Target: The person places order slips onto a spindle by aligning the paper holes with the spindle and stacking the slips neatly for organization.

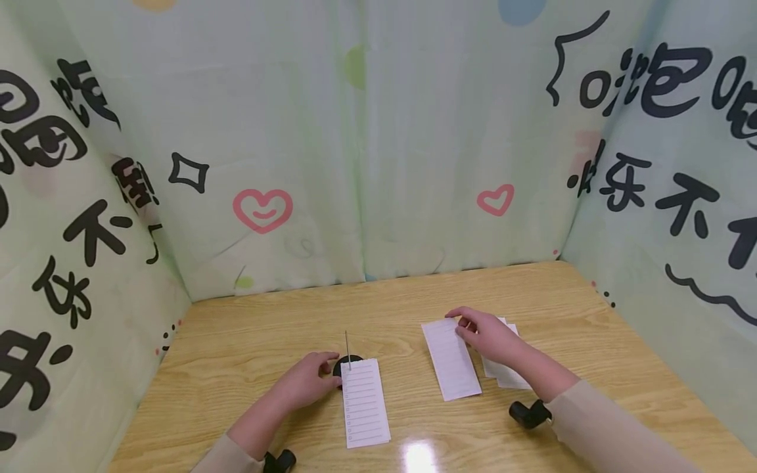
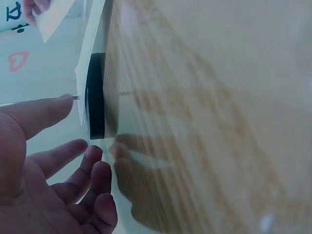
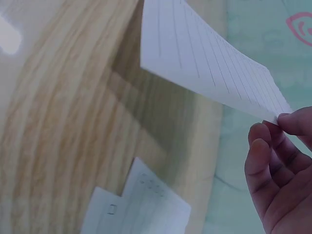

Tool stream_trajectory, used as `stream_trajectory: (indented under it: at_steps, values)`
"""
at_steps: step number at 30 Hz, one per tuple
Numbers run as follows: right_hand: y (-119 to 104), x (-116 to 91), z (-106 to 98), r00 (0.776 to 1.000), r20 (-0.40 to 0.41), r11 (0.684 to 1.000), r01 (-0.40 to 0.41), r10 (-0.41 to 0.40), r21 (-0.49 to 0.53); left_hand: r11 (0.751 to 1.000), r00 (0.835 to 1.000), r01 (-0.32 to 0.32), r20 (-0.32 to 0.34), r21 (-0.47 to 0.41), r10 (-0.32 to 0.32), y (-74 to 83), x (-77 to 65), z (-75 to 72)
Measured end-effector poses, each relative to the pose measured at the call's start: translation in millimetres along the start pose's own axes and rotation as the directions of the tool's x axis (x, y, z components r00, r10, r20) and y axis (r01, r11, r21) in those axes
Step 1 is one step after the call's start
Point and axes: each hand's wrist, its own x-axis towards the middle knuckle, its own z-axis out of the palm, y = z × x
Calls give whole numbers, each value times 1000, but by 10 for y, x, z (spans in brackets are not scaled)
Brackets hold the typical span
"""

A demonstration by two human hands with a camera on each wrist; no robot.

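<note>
A bill spike stands on the table, its thin upright pin (image 1: 347, 345) rising from a round black base (image 2: 96, 97). One or more lined paper slips (image 1: 367, 410) lie over the base, with the pin at their upper end. Around the left side of the base is my left hand (image 1: 306, 381), thumb and fingers spread. In the left wrist view the thumb tip is close to the pin; whether it touches is unclear. My right hand (image 1: 487, 336) pinches a lined paper sheet (image 3: 204, 53) by its upper corner, tilted above the table.
More paper slips (image 3: 146, 209) lie overlapping on the table, partly under my right forearm. The wood-grain table (image 1: 248, 328) is enclosed at the back and sides by printed curtains (image 1: 414, 131). Black camera mounts (image 1: 529, 414) sit at the wrists.
</note>
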Motion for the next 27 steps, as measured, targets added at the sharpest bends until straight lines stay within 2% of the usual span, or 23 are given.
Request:
stream_trajectory:
  at_steps: [10, 18, 27]
  values:
    - [-187, 5, -42, 1000, -4, 996, 16, -16, 89, 996, 996, -31, -86, -79, 24, 0, -54, -79]
    - [-379, 23, -17, 999, -6, 984, 50, -50, 170, 992, 988, -27, -154, -126, 7, 112, -128, -196]
    - [-597, 97, 109, 998, -3, 968, 66, -68, 242, 984, 976, -50, -219, -170, 11, 222, -180, -305]
